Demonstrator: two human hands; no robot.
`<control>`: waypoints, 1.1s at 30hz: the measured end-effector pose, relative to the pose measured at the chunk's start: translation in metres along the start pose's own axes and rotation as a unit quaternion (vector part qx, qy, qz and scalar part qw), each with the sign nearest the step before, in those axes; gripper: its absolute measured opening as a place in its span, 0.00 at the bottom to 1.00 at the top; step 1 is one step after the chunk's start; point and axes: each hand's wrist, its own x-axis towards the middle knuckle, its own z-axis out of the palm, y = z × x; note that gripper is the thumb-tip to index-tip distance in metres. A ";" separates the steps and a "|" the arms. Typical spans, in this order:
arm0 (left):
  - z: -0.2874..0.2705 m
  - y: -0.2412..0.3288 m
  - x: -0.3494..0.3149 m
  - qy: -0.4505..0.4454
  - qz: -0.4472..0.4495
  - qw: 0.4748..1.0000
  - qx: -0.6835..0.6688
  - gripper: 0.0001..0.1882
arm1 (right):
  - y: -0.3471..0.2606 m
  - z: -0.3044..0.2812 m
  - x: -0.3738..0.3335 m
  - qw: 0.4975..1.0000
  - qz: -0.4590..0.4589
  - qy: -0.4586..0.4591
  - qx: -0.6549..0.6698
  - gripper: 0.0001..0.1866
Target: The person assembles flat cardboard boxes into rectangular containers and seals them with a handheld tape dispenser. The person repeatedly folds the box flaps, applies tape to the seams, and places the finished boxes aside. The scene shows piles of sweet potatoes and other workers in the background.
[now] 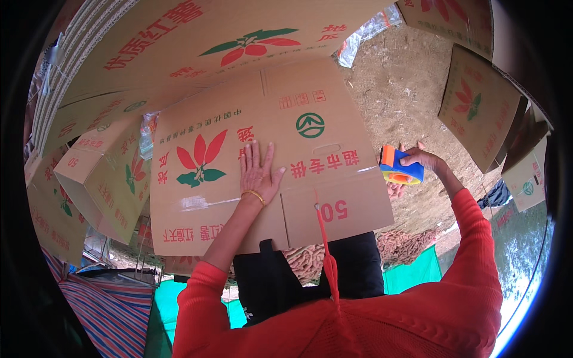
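My left hand (261, 178) lay, fingers spread, on a carton (301, 182), its inside hidden; my right hand (422, 157), fingers curled, clasped a tape dispenser (404, 170) at three o'clock.

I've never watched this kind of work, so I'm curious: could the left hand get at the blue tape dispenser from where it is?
Probably, with a stretch: from the left hand, flat cardboard leads toward the tape dispenser, though the right hand is holding it.
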 end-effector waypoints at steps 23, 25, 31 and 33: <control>-0.100 0.117 -0.102 0.132 0.237 0.948 0.164 0.26 | -0.024 0.017 -0.049 0.913 -0.157 -0.073 0.370 0.35; -0.153 0.129 -0.106 0.188 0.235 0.941 0.156 0.24 | -0.044 0.019 -0.073 0.891 -0.230 -0.090 0.381 0.35; -0.275 0.161 -0.198 0.293 0.217 0.924 0.116 0.24 | -0.105 0.054 -0.206 0.765 -0.367 -0.149 0.508 0.31; -0.293 0.178 -0.247 0.336 0.216 0.911 0.101 0.21 | -0.118 0.066 -0.252 0.721 -0.435 -0.281 0.460 0.30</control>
